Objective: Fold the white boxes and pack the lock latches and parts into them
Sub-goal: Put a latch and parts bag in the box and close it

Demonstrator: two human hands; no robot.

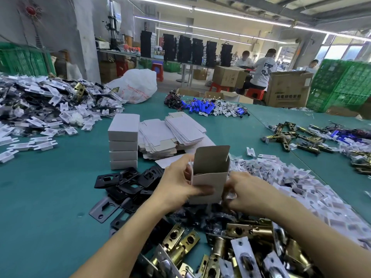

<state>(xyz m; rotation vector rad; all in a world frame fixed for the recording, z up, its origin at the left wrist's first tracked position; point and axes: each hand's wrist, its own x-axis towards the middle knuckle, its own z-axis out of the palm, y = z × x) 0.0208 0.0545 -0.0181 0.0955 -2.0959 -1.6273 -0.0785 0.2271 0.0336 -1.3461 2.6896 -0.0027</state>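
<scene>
My left hand (178, 183) grips an upright white box (209, 177) with its top flap open, thumb across the front. My right hand (247, 194) is right beside the box's lower right edge, fingers curled round a small clear bag of parts (228, 195). Brass lock latches (230, 249) lie heaped in front of me. Black strike plates (128, 183) lie to the left of the box. Behind stand a stack of folded white boxes (123, 141) and flat unfolded box blanks (166, 135).
White plastic parts in bags are piled at the right (301, 189) and far left (46, 109). Blue batteries (202, 107) and a white sack (136, 85) lie further back on the green table (50, 197). More latches (291, 137) lie at right. People sit by cardboard cartons behind.
</scene>
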